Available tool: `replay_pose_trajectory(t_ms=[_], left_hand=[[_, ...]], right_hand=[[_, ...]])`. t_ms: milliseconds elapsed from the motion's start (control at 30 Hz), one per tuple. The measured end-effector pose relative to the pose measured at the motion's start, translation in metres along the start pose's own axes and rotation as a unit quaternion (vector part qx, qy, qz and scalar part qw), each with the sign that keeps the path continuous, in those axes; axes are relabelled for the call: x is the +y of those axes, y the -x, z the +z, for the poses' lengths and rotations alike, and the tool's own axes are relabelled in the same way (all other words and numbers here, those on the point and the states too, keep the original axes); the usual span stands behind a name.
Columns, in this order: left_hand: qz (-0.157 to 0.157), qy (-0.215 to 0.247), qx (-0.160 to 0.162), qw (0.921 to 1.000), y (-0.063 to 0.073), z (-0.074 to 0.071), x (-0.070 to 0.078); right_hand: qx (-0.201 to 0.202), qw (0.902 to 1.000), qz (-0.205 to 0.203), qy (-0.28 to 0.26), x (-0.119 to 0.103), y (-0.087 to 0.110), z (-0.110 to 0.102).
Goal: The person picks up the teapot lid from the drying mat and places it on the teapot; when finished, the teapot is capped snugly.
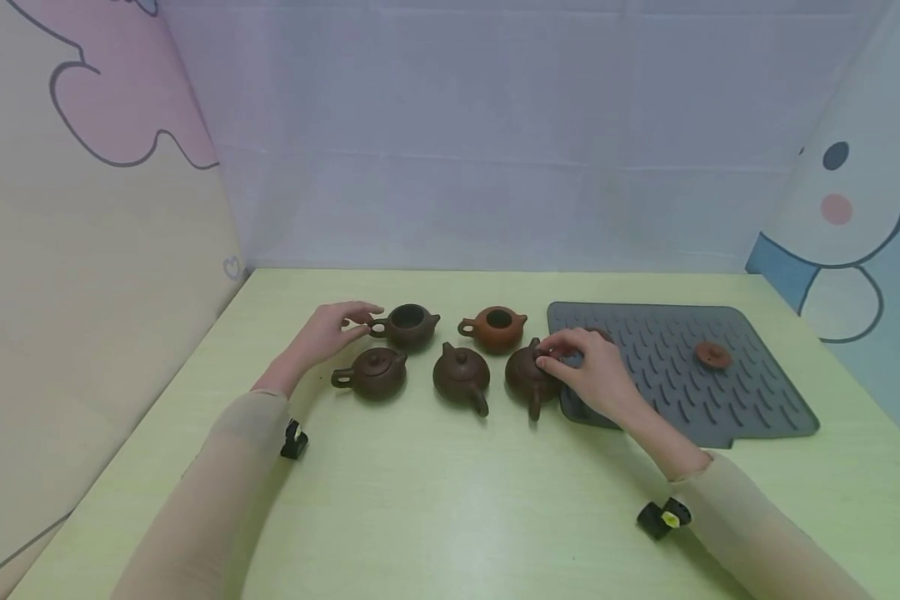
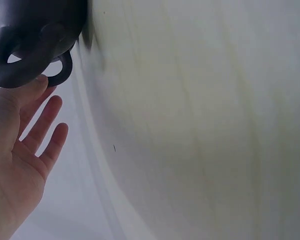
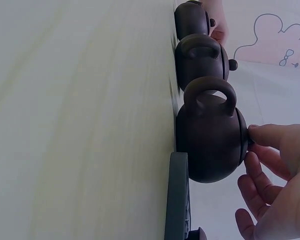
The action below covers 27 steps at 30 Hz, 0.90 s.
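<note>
At the back left, my left hand (image 1: 332,332) has its thumb and forefinger at the handle of a dark, lidless teapot (image 1: 412,332); the other fingers (image 2: 52,142) are spread. A lidded dark teapot (image 1: 377,375) stands in front of it, below my left hand. My right hand (image 1: 588,367) pinches the lid knob of the rightmost dark teapot (image 3: 207,140), whose lid sits on the pot. Another lidded dark teapot (image 1: 461,375) stands just left of that one. Behind them is a reddish-brown teapot (image 1: 497,333) with its top uncovered.
A grey ridged mat (image 1: 667,333) lies on the right, its edge beside the rightmost teapot. On it rest a reddish-brown lid (image 1: 713,356) and a second lid (image 1: 600,333), partly hidden by my right hand. The pale table (image 1: 435,500) ends at a white cloth backdrop (image 1: 457,167).
</note>
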<state>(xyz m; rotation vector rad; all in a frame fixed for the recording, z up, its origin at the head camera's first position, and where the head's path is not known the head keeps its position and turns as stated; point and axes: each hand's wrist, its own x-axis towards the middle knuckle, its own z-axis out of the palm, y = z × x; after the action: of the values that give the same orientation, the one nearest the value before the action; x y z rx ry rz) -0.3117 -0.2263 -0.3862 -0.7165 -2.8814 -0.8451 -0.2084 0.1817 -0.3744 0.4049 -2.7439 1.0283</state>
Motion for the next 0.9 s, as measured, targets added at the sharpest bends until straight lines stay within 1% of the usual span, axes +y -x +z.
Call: replay_pose_trajectory(t_ms=[267, 600, 900], left_hand=[[0.020, -0.006, 0.011, 0.9997, -0.002, 0.003, -0.002], [0.014, -0.002, 0.003, 0.9999, 0.000, 0.001, 0.002], [0.015, -0.001, 0.004, 0.9999, 0.000, 0.001, 0.002]], right_hand=[[0.002, 1.0000, -0.003, 0.001, 0.001, 0.000, 0.001], [-0.002, 1.0000, -0.007, -0.005, 0.002, -0.001, -0.001], [0.006, 0.9998, -0.004, -0.016, 0.014, 0.000, -0.013]])
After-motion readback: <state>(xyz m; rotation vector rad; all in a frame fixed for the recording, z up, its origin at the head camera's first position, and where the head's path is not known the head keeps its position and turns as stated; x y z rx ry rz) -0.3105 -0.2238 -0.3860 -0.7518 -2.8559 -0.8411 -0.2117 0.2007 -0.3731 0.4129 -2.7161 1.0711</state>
